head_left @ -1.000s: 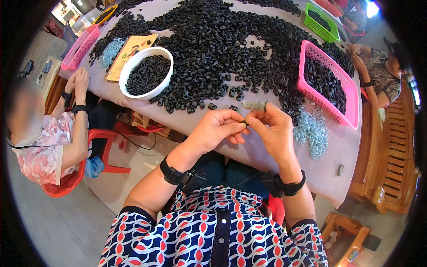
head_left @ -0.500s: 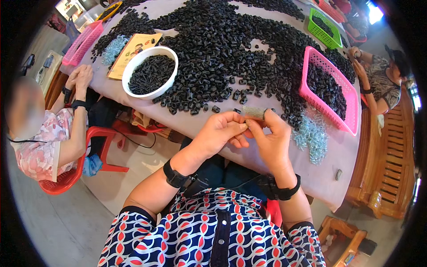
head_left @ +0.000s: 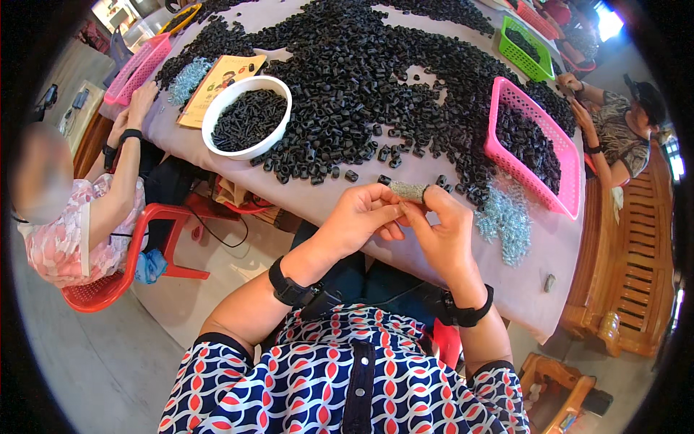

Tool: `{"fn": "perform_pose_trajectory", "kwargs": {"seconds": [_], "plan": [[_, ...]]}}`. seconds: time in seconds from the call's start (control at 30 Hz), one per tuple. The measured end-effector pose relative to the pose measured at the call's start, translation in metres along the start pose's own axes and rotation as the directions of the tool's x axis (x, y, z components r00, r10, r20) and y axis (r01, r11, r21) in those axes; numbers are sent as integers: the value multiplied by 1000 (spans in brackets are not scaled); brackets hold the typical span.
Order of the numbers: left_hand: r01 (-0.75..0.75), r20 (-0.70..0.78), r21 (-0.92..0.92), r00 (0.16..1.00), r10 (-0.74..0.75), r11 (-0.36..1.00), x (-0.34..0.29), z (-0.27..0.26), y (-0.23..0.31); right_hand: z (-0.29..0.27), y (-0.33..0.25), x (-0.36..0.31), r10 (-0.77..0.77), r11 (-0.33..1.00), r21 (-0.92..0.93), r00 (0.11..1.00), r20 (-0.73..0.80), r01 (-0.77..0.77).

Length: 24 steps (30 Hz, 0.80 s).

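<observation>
Just off the table's near edge, my left hand [head_left: 358, 218] and my right hand [head_left: 447, 230] meet with thumbs and fingertips pinched together. Whatever lies between the fingertips is too small and covered to name. A grey woven finger sleeve [head_left: 408, 191] seems to sit on the index finger of my right hand. Small black hollow pieces [head_left: 387, 153] lie loose just beyond my fingers, part of a wide heap. Beside my right hand is a pile of clear bluish small parts [head_left: 504, 224]. Left of the heap, a white round bowl [head_left: 283, 129] holds thin black pieces.
A pink basket [head_left: 569, 204] of black pieces stands to the right, a green basket [head_left: 538, 72] farther back. A yellow booklet [head_left: 206, 98] lies by the bowl. At far left are another pink basket [head_left: 134, 76] and a seated person [head_left: 79, 224]; another person [head_left: 625, 137] sits at right.
My hands stay pinched together; the finger sleeve has tilted and dropped slightly. The person at left has reached farther forward, toward the pink basket.
</observation>
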<state>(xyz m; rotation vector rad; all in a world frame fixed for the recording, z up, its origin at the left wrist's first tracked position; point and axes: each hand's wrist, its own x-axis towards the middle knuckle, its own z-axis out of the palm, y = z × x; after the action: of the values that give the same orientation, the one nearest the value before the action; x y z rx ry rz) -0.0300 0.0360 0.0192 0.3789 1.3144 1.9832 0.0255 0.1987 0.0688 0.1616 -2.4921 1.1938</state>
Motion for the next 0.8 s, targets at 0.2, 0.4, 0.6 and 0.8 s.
{"fn": "perform_pose_trajectory", "kwargs": {"seconds": [0.2,0.4,0.6,0.8], "plan": [[-41,-33,29,999,42,999,3,4,10,6,2,1,104,987,134,991,-88,-92],[-35,-90,14,995,36,999,4,-6,9,-21,34,34,185,983,26,977,-108,-183],[-80,-123,61,989,87,995,13,-12,12,-31,76,73,89,915,-393,996,-20,-90],[-63,-139,43,988,68,997,12,-18,8,-13,80,76,155,882,-456,987,41,-119]]}}
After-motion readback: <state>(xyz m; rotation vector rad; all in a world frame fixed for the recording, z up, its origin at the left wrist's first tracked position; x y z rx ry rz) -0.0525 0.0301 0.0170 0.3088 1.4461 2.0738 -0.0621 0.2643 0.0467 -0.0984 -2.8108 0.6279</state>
